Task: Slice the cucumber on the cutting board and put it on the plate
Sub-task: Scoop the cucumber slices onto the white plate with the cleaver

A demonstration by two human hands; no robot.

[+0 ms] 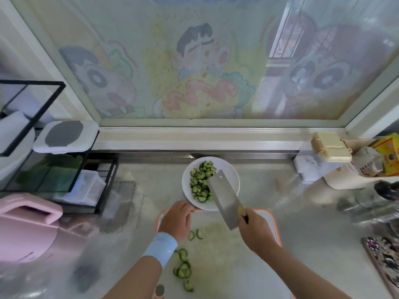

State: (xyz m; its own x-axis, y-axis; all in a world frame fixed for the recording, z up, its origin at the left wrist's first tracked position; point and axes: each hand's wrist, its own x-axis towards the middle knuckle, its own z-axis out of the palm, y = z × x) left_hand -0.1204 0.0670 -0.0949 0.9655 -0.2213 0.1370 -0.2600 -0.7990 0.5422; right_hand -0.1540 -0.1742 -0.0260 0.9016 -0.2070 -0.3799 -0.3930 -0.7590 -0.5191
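A white plate (pixel 231 172) holds a heap of cucumber slices (pixel 201 182) and sits at the far edge of the white cutting board (pixel 248 262) with its orange rim. My left hand (pixel 177 219) grips the plate's near rim. My right hand (pixel 255 230) holds a cleaver (pixel 224 201) by its handle, the broad blade lying tilted over the plate's right half beside the heap. Several loose cucumber slices (pixel 183 268) lie on the board under my left forearm.
A black wire rack (pixel 54 169) with containers stands at the left, with a pink appliance (pixel 28 225) in front of it. Boxes and packets (pixel 336 156) crowd the right back corner. Jars (pixel 380 201) and a patterned object (pixel 384 262) sit at the right edge.
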